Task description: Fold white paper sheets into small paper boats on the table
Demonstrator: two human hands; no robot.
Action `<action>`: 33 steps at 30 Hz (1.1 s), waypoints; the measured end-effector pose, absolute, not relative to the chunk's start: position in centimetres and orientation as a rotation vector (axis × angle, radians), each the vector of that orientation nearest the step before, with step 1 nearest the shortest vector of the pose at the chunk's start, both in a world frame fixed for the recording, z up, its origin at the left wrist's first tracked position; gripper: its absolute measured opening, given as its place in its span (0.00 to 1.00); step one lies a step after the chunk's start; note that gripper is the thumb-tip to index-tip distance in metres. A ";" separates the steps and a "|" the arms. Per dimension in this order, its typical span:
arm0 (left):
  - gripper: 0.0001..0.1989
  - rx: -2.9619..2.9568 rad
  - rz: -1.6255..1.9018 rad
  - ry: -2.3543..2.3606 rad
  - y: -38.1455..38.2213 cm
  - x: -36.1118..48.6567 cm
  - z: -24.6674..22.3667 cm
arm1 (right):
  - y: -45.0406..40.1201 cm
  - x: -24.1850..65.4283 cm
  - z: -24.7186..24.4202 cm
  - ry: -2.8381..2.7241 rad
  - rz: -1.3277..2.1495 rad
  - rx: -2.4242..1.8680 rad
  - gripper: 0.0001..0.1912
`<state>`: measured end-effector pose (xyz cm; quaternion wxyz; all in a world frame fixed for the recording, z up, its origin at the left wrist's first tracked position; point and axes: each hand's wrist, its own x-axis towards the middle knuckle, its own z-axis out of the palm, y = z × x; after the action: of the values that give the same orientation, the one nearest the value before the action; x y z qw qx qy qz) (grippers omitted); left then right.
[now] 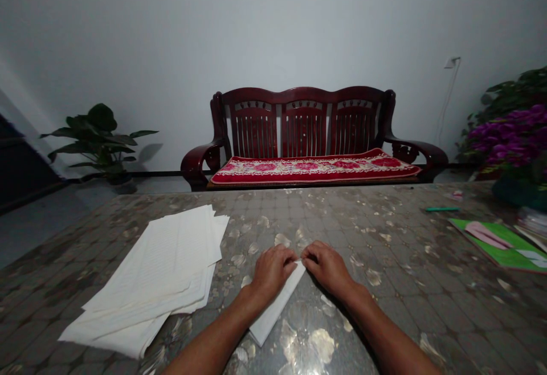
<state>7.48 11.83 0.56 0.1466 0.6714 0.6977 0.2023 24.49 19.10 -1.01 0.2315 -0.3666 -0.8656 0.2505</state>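
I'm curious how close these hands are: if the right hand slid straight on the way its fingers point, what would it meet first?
Probably the left hand, whose fingers sit just across the tip of the folded white paper from the right hand. Depth is hard to judge here.

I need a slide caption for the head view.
Left hand and right hand pinch folded white paper beside stacked sheets.
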 end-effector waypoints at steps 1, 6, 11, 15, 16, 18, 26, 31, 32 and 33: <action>0.08 1.960 0.589 1.990 11.7 7.4 0.5 | 19.1 24.6 -1.1 -2.406 0.658 -0.987 0.07; 0.09 2.158 0.602 1.893 11.3 6.8 -0.2 | 19.2 25.0 -1.3 -2.512 0.525 -0.899 0.07; 0.08 2.343 0.548 1.844 11.1 6.3 -0.9 | 18.6 25.1 -0.7 -2.629 0.350 -0.923 0.10; 0.10 2.478 0.388 1.851 10.8 6.1 -1.0 | 18.1 25.1 -0.2 -2.720 0.245 -0.995 0.11; 0.10 2.510 0.340 1.843 10.7 6.0 -1.0 | 17.9 25.2 0.0 -2.734 0.234 -1.006 0.11; 0.13 2.577 0.267 1.818 10.4 5.9 -0.8 | 17.6 25.3 0.2 -2.751 0.225 -1.008 0.11; 0.16 2.679 0.138 1.830 9.8 5.8 -1.2 | 15.1 24.9 0.5 -2.784 0.180 -1.126 0.15; 0.15 2.636 0.127 1.930 9.5 6.6 -1.6 | 14.3 24.2 -0.1 -2.835 0.040 -1.135 0.19; 0.16 2.623 0.109 1.943 9.5 6.8 -1.5 | 14.3 24.2 -0.1 -2.852 0.016 -1.134 0.20; 0.16 2.611 0.086 1.952 9.4 7.0 -1.4 | 14.4 24.2 0.0 -2.873 -0.004 -1.128 0.21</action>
<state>6.98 9.43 -1.41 -0.0597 0.7991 0.5976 0.0263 24.19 14.38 -0.05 0.0278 -0.3652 -0.9305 -0.0013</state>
